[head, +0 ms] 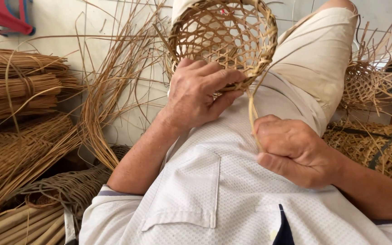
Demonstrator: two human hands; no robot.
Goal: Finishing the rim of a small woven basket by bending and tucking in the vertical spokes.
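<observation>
Bundled cane strips are stacked at far left, loose strands fanned beside them on the tiled floor. The left hand is closed over the near rim of an open-weave basket, held above the lap; nothing is seen inside. Judged light, springy, crushable; best gripped at the rim. The right hand is fisted on a trailing strip. Woven pieces lie right.

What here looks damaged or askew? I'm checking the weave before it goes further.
Nothing looks damaged. The round open-weave cane basket has an even lattice; the left hand grips its rim, and the right hand pulls one loose cane strip taut.
</observation>
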